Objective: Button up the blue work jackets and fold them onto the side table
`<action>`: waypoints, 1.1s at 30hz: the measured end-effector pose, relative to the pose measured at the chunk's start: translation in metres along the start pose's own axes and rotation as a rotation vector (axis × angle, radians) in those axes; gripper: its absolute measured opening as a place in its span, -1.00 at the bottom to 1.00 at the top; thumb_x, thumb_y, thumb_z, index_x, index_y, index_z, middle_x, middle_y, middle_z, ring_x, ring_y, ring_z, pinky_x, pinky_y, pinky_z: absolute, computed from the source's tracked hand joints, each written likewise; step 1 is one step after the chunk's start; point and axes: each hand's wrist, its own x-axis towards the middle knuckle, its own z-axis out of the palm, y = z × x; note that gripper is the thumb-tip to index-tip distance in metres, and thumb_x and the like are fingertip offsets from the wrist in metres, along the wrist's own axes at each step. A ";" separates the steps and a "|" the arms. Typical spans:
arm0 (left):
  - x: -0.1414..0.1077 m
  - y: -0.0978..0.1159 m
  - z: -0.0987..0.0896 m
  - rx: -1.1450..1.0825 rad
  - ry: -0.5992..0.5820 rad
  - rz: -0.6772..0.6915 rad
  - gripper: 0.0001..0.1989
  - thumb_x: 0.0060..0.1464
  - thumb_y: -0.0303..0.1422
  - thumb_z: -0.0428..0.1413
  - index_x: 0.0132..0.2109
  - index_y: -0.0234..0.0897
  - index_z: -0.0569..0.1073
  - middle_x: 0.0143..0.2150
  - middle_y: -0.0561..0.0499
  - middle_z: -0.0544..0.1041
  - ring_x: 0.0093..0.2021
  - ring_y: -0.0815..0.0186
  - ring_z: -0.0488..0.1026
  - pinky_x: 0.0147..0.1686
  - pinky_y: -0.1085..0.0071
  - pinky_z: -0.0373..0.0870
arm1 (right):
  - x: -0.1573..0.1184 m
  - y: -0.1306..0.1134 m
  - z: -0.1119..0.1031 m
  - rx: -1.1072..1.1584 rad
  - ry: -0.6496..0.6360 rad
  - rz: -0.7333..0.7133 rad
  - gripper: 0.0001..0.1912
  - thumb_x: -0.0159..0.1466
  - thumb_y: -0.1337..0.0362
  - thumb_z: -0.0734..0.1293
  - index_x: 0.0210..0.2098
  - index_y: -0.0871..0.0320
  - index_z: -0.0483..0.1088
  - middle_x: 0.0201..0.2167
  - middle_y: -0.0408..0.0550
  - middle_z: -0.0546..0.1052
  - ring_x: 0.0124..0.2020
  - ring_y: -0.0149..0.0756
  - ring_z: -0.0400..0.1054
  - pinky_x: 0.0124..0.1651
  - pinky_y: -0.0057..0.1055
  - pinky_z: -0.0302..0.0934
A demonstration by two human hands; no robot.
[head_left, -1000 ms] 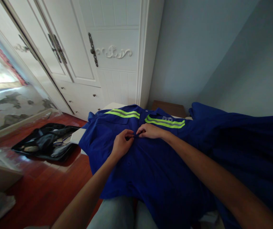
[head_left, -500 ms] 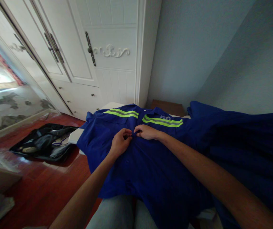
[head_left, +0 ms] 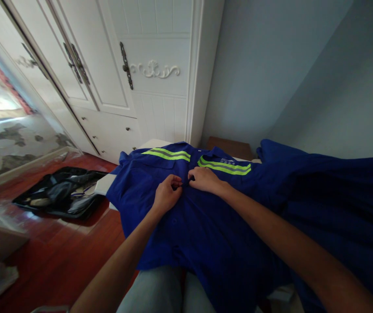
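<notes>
A blue work jacket [head_left: 206, 243] with yellow-green and grey reflective strips across the chest lies spread out, front side up, in front of my legs. At the middle of its front opening, my left hand [head_left: 168, 192] pinches the cloth edge between thumb and fingers. Just to the right, my right hand [head_left: 206, 179] has its fingertips closed on the cloth beside the same opening, a small gap away from the left. What lies right under the fingertips is too small to make out. A white print shows above the right-hand strip.
More blue cloth [head_left: 330, 187] is heaped at the right. A white wardrobe [head_left: 160, 52] and a grey wall [head_left: 254, 65] stand behind. On the red wooden floor [head_left: 58, 256] at the left lies an open black suitcase [head_left: 60, 193] full of items. A brown box [head_left: 230, 147] stands behind the jacket.
My right hand has shifted slightly right and up, so the gap between my hands is wider. My left hand has hardly moved. The jacket lies the same.
</notes>
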 end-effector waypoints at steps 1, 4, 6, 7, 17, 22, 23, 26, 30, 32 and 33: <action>-0.001 0.002 0.000 0.011 0.009 0.002 -0.76 -0.05 -0.55 0.11 -0.18 -0.26 0.42 -0.26 0.00 0.58 -0.23 0.29 0.53 -0.19 0.38 0.40 | -0.001 -0.001 0.001 -0.064 0.049 0.029 -0.74 0.23 0.35 0.27 -0.13 0.18 0.53 -0.12 0.07 0.51 -0.07 -0.21 0.38 -0.05 -0.43 0.18; -0.002 0.005 -0.001 0.017 0.013 0.010 -0.75 -0.06 -0.56 0.10 -0.18 -0.25 0.42 -0.27 0.01 0.58 -0.24 0.29 0.54 -0.19 0.38 0.40 | -0.001 -0.001 0.004 -0.060 0.062 0.024 -0.68 0.23 0.41 0.24 -0.06 0.18 0.49 -0.08 0.08 0.47 -0.08 -0.24 0.37 -0.07 -0.44 0.18; -0.002 0.006 -0.002 0.011 0.006 0.008 -0.74 -0.07 -0.57 0.10 -0.18 -0.25 0.42 -0.27 0.01 0.58 -0.23 0.29 0.54 -0.19 0.38 0.40 | 0.000 0.001 0.002 0.050 0.003 -0.063 -0.65 0.20 0.44 0.27 -0.04 0.17 0.46 -0.05 0.02 0.45 -0.07 -0.31 0.36 -0.05 -0.50 0.17; -0.002 0.006 -0.002 0.009 0.003 0.007 -0.74 -0.07 -0.57 0.10 -0.18 -0.25 0.42 -0.27 0.01 0.58 -0.23 0.29 0.54 -0.20 0.38 0.40 | 0.001 0.002 0.001 0.104 -0.029 -0.111 -0.66 0.18 0.44 0.29 -0.04 0.18 0.46 -0.05 -0.01 0.45 -0.06 -0.34 0.35 -0.04 -0.53 0.16; -0.001 -0.001 0.000 -0.014 0.005 0.009 -0.75 -0.06 -0.56 0.11 -0.19 -0.24 0.42 -0.25 0.00 0.60 -0.22 0.28 0.55 -0.18 0.35 0.42 | 0.000 0.000 0.001 0.242 -0.124 -0.178 -0.70 0.22 0.29 0.40 -0.05 0.18 0.46 -0.08 -0.07 0.51 -0.05 -0.35 0.39 -0.04 -0.54 0.15; 0.000 -0.007 0.002 -0.060 0.019 0.009 -0.76 -0.07 -0.55 0.12 -0.19 -0.24 0.42 -0.27 0.00 0.60 -0.23 0.28 0.56 -0.18 0.35 0.43 | 0.002 0.001 0.002 0.151 -0.130 -0.228 -0.74 0.26 0.28 0.38 -0.06 0.16 0.50 -0.12 -0.08 0.54 -0.08 -0.34 0.42 -0.09 -0.54 0.15; 0.000 -0.007 0.002 -0.071 0.021 0.013 -0.75 -0.07 -0.56 0.12 -0.19 -0.24 0.42 -0.27 0.00 0.60 -0.23 0.28 0.56 -0.18 0.35 0.43 | 0.002 0.001 0.002 0.137 -0.133 -0.229 -0.75 0.26 0.28 0.37 -0.07 0.17 0.51 -0.12 -0.07 0.54 -0.09 -0.33 0.42 -0.10 -0.54 0.15; 0.000 -0.008 0.001 -0.097 0.023 0.023 -0.75 -0.07 -0.56 0.12 -0.19 -0.24 0.42 -0.28 0.00 0.60 -0.24 0.29 0.56 -0.19 0.36 0.43 | 0.002 -0.001 0.001 0.158 -0.171 -0.185 -0.74 0.25 0.30 0.36 -0.07 0.20 0.51 -0.14 -0.06 0.55 -0.11 -0.34 0.42 -0.13 -0.55 0.16; 0.000 -0.008 0.001 -0.094 0.015 0.036 -0.76 -0.06 -0.54 0.12 -0.19 -0.24 0.42 -0.28 0.01 0.60 -0.24 0.30 0.56 -0.19 0.39 0.43 | 0.003 -0.003 0.000 0.255 -0.196 -0.084 -0.70 0.18 0.33 0.40 -0.08 0.22 0.51 -0.14 -0.08 0.54 -0.13 -0.36 0.41 -0.16 -0.58 0.16; -0.001 -0.007 0.000 -0.072 0.016 0.040 -0.77 -0.05 -0.53 0.12 -0.18 -0.24 0.42 -0.28 0.02 0.59 -0.24 0.31 0.56 -0.21 0.40 0.43 | 0.004 -0.002 0.001 0.298 -0.191 -0.056 -0.70 0.15 0.36 0.42 -0.10 0.23 0.52 -0.15 -0.09 0.54 -0.15 -0.38 0.40 -0.18 -0.60 0.16; -0.002 -0.006 0.000 -0.056 0.016 0.043 -0.77 -0.05 -0.52 0.12 -0.18 -0.24 0.42 -0.28 0.02 0.59 -0.25 0.31 0.56 -0.21 0.40 0.43 | 0.004 -0.002 0.001 0.320 -0.193 -0.049 -0.71 0.14 0.38 0.42 -0.11 0.24 0.52 -0.17 -0.09 0.55 -0.18 -0.40 0.40 -0.20 -0.60 0.16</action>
